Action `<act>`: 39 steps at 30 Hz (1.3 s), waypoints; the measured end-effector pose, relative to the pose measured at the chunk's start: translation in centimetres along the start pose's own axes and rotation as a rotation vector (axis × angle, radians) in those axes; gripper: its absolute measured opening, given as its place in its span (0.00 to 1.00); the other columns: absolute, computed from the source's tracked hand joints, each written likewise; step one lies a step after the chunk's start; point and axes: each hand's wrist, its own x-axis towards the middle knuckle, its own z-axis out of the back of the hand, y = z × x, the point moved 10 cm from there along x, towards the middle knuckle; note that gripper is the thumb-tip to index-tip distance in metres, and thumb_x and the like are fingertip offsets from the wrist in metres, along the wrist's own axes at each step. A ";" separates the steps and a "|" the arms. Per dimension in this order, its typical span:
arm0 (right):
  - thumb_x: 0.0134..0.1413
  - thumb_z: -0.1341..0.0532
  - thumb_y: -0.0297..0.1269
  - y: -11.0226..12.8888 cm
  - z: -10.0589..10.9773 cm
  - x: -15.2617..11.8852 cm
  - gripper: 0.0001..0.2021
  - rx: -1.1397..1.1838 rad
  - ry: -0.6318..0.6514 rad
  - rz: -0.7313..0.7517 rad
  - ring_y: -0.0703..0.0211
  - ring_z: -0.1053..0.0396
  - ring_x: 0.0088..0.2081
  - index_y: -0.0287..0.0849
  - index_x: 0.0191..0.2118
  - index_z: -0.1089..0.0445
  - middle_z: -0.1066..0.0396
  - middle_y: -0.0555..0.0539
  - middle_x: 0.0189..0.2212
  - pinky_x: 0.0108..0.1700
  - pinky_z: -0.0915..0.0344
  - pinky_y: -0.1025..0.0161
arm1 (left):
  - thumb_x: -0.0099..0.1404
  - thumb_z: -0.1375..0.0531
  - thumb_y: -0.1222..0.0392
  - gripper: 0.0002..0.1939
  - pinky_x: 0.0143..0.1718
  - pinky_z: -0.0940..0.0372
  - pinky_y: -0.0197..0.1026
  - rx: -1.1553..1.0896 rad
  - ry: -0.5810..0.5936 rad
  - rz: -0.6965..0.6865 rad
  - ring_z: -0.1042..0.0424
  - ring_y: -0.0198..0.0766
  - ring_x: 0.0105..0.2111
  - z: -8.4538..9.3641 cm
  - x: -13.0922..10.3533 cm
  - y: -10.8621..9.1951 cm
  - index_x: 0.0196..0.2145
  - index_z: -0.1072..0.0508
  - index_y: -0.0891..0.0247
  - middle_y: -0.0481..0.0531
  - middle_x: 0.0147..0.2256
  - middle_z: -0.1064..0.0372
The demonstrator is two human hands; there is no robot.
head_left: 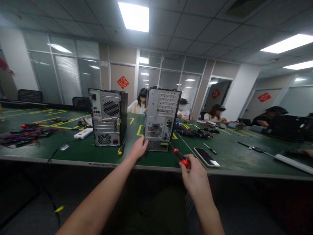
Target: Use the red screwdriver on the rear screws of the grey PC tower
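Note:
Two computer cases stand upright on the green table, their rear panels facing me. At the lower left edge of the right computer case (156, 107), my left hand (139, 148) rests with its fingers against the metal; the fingertips are partly hidden. My right hand (194, 166) is closed around the red and black handle of a screwdriver (180, 157). Its shaft points toward the lower right corner of that case; whether the tip touches is too small to tell. The left computer case (105, 114) has a yellow and black screwdriver (121, 147) lying beside its base.
A phone (206, 157) lies right of my right hand, near a thin pen-like tool (209, 148). Black cables (195, 132) are heaped behind. To the left are a white power strip (83, 133) and a tangle of coloured wires (26, 135). Several people sit across the table (230, 156).

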 end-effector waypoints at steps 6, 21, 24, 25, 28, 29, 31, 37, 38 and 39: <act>0.59 0.46 0.33 1.1 0.9 -0.1 0.12 -0.018 -0.071 0.069 0.50 0.26 0.44 0.45 0.44 0.28 0.28 0.41 0.48 0.46 0.31 0.54 | 0.76 0.50 0.51 0.12 0.47 0.34 0.44 -0.001 -0.009 -0.015 0.25 0.46 0.45 -0.2 0.1 0.2 0.42 0.31 0.59 0.59 0.44 0.24; 0.61 0.44 0.40 0.9 0.6 -0.1 0.11 0.022 -0.004 0.013 0.52 0.26 0.38 0.45 0.44 0.28 0.26 0.43 0.41 0.41 0.31 0.57 | 0.76 0.49 0.50 0.12 0.42 0.35 0.43 -0.009 -0.003 0.000 0.25 0.46 0.41 -0.1 0.0 0.1 0.41 0.31 0.59 0.57 0.41 0.25; 0.59 0.45 0.36 1.0 0.5 -0.1 0.13 0.020 -0.017 0.050 0.51 0.25 0.45 0.45 0.46 0.27 0.28 0.41 0.48 0.47 0.30 0.55 | 0.76 0.50 0.50 0.13 0.42 0.35 0.43 -0.009 -0.004 0.003 0.25 0.46 0.41 0.0 0.0 0.1 0.41 0.31 0.59 0.58 0.41 0.25; 0.59 0.45 0.35 0.9 0.5 -0.1 0.14 0.030 -0.019 0.053 0.51 0.25 0.45 0.44 0.46 0.26 0.28 0.41 0.49 0.48 0.30 0.54 | 0.76 0.50 0.50 0.13 0.42 0.35 0.43 -0.010 -0.003 0.002 0.25 0.46 0.42 0.0 0.0 0.1 0.42 0.31 0.59 0.58 0.41 0.25; 0.60 0.46 0.35 0.8 0.5 -0.1 0.15 0.050 -0.033 0.054 0.50 0.25 0.45 0.44 0.47 0.26 0.28 0.41 0.49 0.49 0.30 0.53 | 0.76 0.49 0.50 0.13 0.42 0.35 0.43 -0.013 -0.001 0.006 0.25 0.46 0.42 0.0 0.0 0.1 0.42 0.31 0.59 0.58 0.42 0.25; 0.60 0.46 0.36 0.8 0.5 -0.1 0.15 0.051 -0.036 0.052 0.50 0.25 0.45 0.44 0.48 0.26 0.28 0.41 0.49 0.49 0.30 0.53 | 0.76 0.49 0.50 0.13 0.42 0.35 0.43 -0.012 0.002 0.007 0.25 0.46 0.42 -0.1 0.0 0.1 0.42 0.31 0.60 0.58 0.42 0.25; 0.60 0.45 0.38 0.5 0.4 -0.1 0.15 0.051 -0.029 0.027 0.51 0.25 0.43 0.44 0.49 0.27 0.27 0.41 0.47 0.47 0.30 0.54 | 0.76 0.50 0.50 0.13 0.42 0.35 0.43 -0.006 0.004 0.010 0.25 0.46 0.42 -0.2 0.0 0.2 0.42 0.31 0.60 0.58 0.42 0.24; 0.63 0.44 0.51 -0.4 -0.2 -0.2 0.17 0.069 0.052 -0.116 0.54 0.29 0.27 0.44 0.45 0.29 0.30 0.50 0.24 0.33 0.38 0.60 | 0.76 0.50 0.50 0.13 0.44 0.35 0.43 0.003 -0.008 0.000 0.25 0.46 0.43 -0.4 0.2 0.5 0.43 0.31 0.60 0.58 0.42 0.24; 0.63 0.44 0.51 -0.4 -0.2 -0.2 0.16 0.073 0.057 -0.127 0.54 0.29 0.27 0.44 0.44 0.29 0.30 0.51 0.23 0.33 0.38 0.60 | 0.76 0.50 0.50 0.13 0.43 0.35 0.43 0.000 -0.011 -0.004 0.25 0.46 0.43 -0.4 0.2 0.5 0.43 0.31 0.60 0.58 0.42 0.24; 0.63 0.44 0.51 -0.4 -0.2 -0.2 0.16 0.078 0.062 -0.132 0.54 0.29 0.27 0.44 0.44 0.30 0.30 0.51 0.23 0.32 0.39 0.60 | 0.76 0.50 0.50 0.13 0.43 0.35 0.43 -0.003 -0.013 -0.006 0.25 0.46 0.43 -0.3 0.2 0.5 0.42 0.31 0.59 0.58 0.42 0.25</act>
